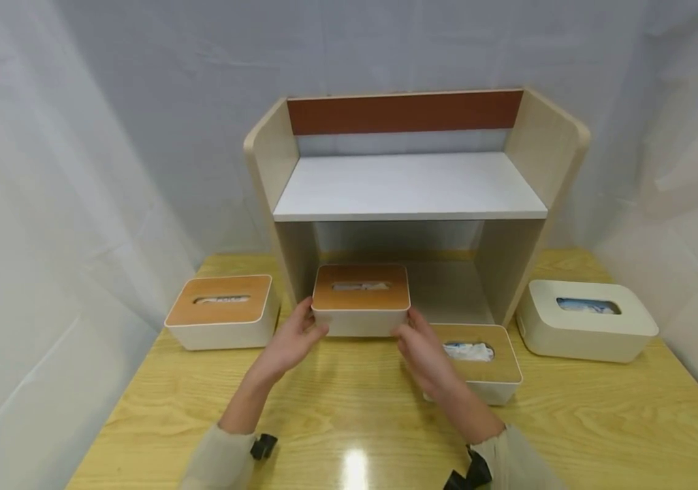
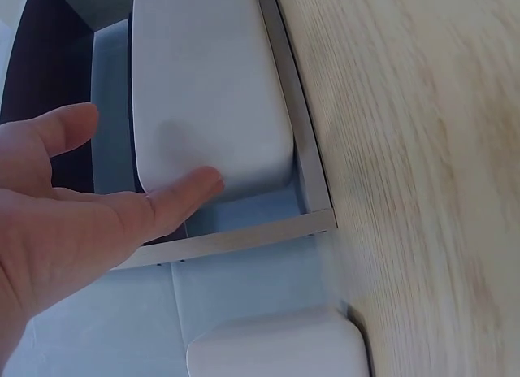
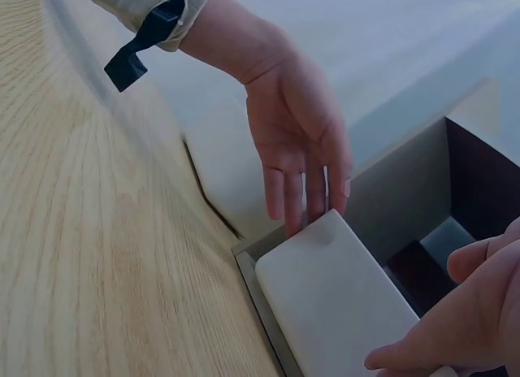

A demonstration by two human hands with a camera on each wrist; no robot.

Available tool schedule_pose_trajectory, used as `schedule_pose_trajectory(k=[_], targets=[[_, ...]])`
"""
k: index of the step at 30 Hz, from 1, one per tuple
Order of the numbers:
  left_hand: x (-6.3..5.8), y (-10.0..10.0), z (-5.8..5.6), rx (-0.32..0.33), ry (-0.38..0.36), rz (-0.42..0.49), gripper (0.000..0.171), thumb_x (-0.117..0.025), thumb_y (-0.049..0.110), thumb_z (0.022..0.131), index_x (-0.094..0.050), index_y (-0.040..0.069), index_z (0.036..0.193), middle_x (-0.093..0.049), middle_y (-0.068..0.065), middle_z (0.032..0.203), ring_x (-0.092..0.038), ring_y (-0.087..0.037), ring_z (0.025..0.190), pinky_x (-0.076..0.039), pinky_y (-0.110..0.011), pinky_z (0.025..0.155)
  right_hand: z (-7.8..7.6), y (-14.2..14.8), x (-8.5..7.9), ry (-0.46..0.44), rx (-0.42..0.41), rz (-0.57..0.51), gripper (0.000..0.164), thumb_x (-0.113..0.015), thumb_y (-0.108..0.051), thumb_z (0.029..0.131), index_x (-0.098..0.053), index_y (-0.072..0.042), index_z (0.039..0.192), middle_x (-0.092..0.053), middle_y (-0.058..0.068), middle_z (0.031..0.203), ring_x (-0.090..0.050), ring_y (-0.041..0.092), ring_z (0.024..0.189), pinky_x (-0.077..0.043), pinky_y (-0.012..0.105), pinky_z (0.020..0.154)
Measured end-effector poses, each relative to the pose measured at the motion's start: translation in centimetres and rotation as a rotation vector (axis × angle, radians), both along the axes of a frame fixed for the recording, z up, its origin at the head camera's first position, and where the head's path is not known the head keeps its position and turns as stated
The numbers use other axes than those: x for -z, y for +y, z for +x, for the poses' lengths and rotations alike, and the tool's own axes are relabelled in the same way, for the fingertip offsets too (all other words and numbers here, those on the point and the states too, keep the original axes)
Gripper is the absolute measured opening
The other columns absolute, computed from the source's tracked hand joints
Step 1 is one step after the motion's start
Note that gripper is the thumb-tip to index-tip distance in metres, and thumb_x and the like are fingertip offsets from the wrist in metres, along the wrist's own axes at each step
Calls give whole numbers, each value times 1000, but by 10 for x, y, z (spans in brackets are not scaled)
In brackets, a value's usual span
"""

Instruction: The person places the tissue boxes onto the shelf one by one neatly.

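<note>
At the shelf unit front opening, lower left, a brown-topped tissue box was found between the left hand and right hand, both with fingers extended against its ends.

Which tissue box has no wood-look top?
The tissue box farthest right: its top is cream like its sides, while the others, including the box between left hand and right hand, have wood-look tops.

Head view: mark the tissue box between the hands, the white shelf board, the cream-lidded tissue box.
Handled tissue box [image 1: 361, 301], head view, brown lid below its slot.
White shelf board [image 1: 410, 187], head view, middle of top face.
Cream-lidded tissue box [image 1: 588, 323], head view, lid below its slot.
</note>
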State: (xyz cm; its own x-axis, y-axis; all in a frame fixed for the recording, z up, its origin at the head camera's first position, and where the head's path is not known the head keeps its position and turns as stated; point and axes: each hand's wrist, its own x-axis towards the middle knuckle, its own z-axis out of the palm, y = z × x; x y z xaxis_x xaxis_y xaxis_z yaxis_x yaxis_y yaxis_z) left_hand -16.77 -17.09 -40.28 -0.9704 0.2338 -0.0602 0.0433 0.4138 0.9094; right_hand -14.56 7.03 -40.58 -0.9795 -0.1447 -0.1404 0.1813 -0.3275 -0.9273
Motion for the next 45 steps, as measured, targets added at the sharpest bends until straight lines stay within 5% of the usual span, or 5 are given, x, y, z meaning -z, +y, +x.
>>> schedule_pose_trajectory(k=[24, 27, 33, 40, 45], targets=[[13, 19, -34, 14, 27, -51, 83, -53, 18, 101, 5, -8, 155, -6, -36, 158, -20, -46, 145, -24, -52, 117, -31, 11, 0, -150, 83, -211, 78, -42, 3, 92, 2, 2, 157, 1, 23, 164, -15, 28, 147, -4, 47, 123], [13, 17, -34, -5, 25, -77, 84, -54, 19, 101, 4, -8, 155, -11, -36, 158, -22, -45, 145, -25, -52, 117, -32, 8, -1, -147, 77, -220, 78, -42, 2, 93, 4, 4, 157, -5, 24, 161, -52, 15, 110, -5, 49, 122], [13, 11, -30, -9, 45, -112, 85, -54, 19, 100, 5, -10, 154, -11, -37, 157, -22, -47, 144, -23, -53, 117, -33, -2, -4, -142, 66, -246, 81, -44, 3, 92, 8, 6, 155, -1, 22, 162, -40, 3, 63, -3, 52, 122], [15, 9, -25, -8, 41, -100, 86, -54, 16, 100, 9, -10, 153, -2, -37, 158, -22, -49, 143, -24, -51, 117, -35, -7, -7, -147, 80, -206, 54, -45, 3, 91, -28, 13, 141, -51, 7, 98, -39, 7, 69, -8, 54, 121], [13, 15, -29, 0, 65, -117, 87, -55, 16, 99, 9, -10, 153, -3, -38, 157, -23, -48, 143, -21, -51, 118, -38, -2, -10, -135, 84, -190, 53, -44, 3, 91, -29, 11, 141, -34, 24, 147, -27, 33, 141, -4, 54, 121]])
